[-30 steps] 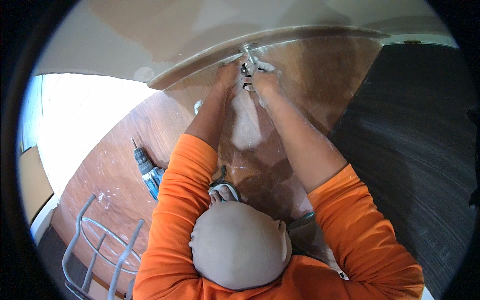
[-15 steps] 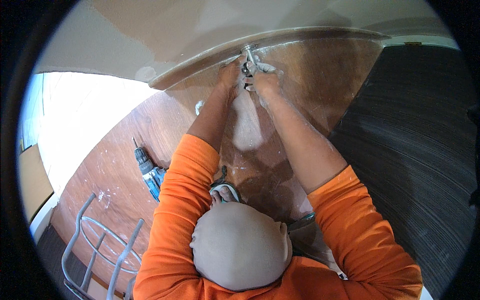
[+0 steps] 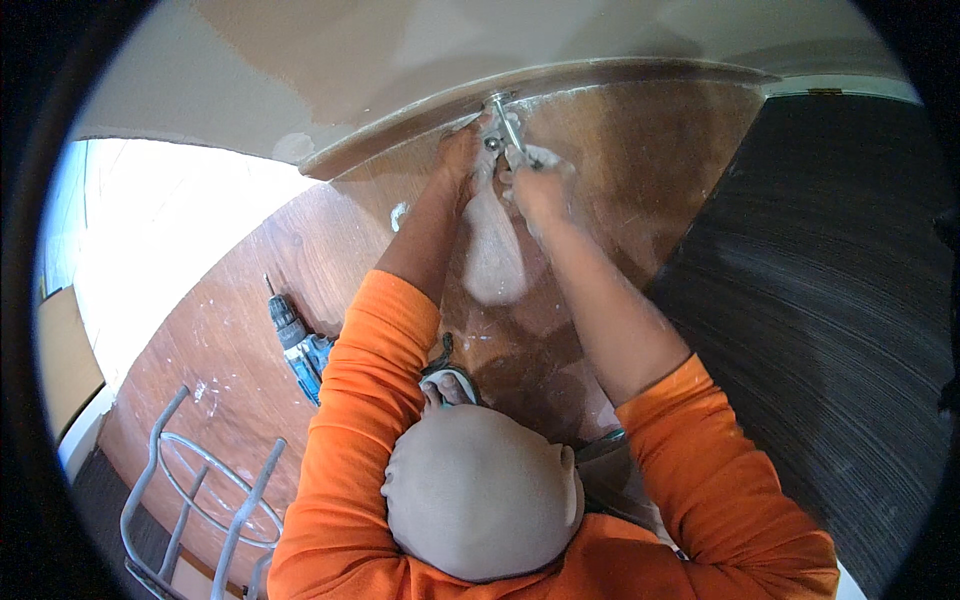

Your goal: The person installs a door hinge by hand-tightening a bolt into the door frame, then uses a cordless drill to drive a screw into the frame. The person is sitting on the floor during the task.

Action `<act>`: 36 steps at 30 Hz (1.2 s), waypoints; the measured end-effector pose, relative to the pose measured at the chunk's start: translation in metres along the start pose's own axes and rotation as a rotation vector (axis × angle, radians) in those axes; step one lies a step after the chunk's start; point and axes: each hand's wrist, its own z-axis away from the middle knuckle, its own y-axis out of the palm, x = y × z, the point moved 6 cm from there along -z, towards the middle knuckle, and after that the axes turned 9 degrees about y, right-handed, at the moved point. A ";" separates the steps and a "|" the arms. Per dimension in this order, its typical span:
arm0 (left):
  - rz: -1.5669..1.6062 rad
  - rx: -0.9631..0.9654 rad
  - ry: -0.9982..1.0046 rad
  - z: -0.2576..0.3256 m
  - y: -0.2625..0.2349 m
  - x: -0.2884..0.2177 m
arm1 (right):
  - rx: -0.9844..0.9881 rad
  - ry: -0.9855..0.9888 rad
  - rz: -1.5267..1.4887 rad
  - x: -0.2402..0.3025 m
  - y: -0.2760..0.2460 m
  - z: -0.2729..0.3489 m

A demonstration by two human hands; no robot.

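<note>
My right hand, dusted white, is closed around the lower end of a shiny metal rod-shaped tool. The rod slants up to a small round metal fitting at the wooden skirting. Close by on the left, my left hand is closed beside a round silver piece. What its fingers grip is mostly hidden, and white dust blurs the space between the hands.
A blue and black cordless drill lies left of my left arm. A grey metal tube frame stands at lower left. Wood-brown flooring meets a dark striped surface on the right. A sandaled foot shows below my arms.
My right hand has shifted down and slightly right, away from the skirting, so more of the metal rod and the round silver piece shows. My left hand has hardly moved.
</note>
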 end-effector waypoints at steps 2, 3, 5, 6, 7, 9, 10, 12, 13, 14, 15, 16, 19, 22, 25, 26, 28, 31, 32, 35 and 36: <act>0.046 0.042 -0.003 -0.012 -0.004 0.009 | -0.109 -0.023 0.081 -0.011 -0.011 0.014; 0.031 0.075 0.000 -0.019 -0.006 0.016 | -0.185 -0.017 0.161 -0.019 -0.017 0.023; 0.017 0.142 -0.003 -0.036 -0.011 0.028 | -0.239 0.013 0.223 -0.033 -0.027 0.039; -0.006 0.178 0.010 -0.044 -0.012 0.033 | -0.240 -0.068 0.206 -0.034 -0.032 0.046; -0.019 0.210 0.014 -0.049 -0.013 0.036 | -0.242 -0.120 0.200 -0.035 -0.035 0.052; 0.016 0.232 0.011 -0.050 -0.012 0.038 | -0.212 -0.144 0.194 -0.039 -0.039 0.060; 0.064 0.222 0.004 -0.045 -0.010 0.037 | -0.181 -0.117 0.194 -0.041 -0.039 0.062; 0.075 0.199 0.014 -0.030 -0.001 0.028 | -0.189 -0.148 0.227 -0.040 -0.039 0.064; 0.037 0.185 0.029 -0.021 0.004 0.019 | -0.227 -0.206 0.258 -0.035 -0.039 0.065; -0.002 0.168 0.046 -0.010 0.009 0.009 | -0.258 -0.223 0.299 -0.032 -0.038 0.065; -0.121 0.125 0.033 0.000 0.011 -0.001 | -0.265 -0.254 0.262 -0.027 -0.038 0.062; -0.240 0.079 0.019 0.011 0.012 -0.011 | -0.265 -0.243 0.236 -0.023 -0.037 0.057; -0.466 0.003 0.036 0.044 0.016 -0.033 | -0.252 -0.243 0.213 -0.009 -0.036 0.046; -0.865 0.005 0.249 0.067 0.016 -0.041 | -0.211 -0.288 0.257 0.007 -0.033 0.038; -1.150 0.165 0.680 0.090 0.017 -0.038 | -0.178 -0.289 0.271 0.018 -0.028 0.032; -1.231 0.243 0.776 0.098 0.016 -0.032 | -0.161 -0.278 0.257 0.021 -0.026 0.030; -1.314 0.308 0.941 0.116 0.012 -0.022 | -0.174 -0.354 0.236 0.038 -0.021 0.023; -1.481 0.394 1.036 0.139 0.008 -0.008 | -0.171 -0.419 0.265 0.065 -0.010 0.015; -1.532 0.424 1.058 0.144 0.008 -0.005 | -0.182 -0.402 0.294 0.073 -0.009 0.012; -1.615 0.475 1.025 0.147 0.007 -0.001 | -0.237 -0.414 0.381 0.094 0.003 0.006; -1.621 0.464 1.041 0.147 0.007 -0.003 | -0.224 -0.344 0.355 0.096 0.005 0.000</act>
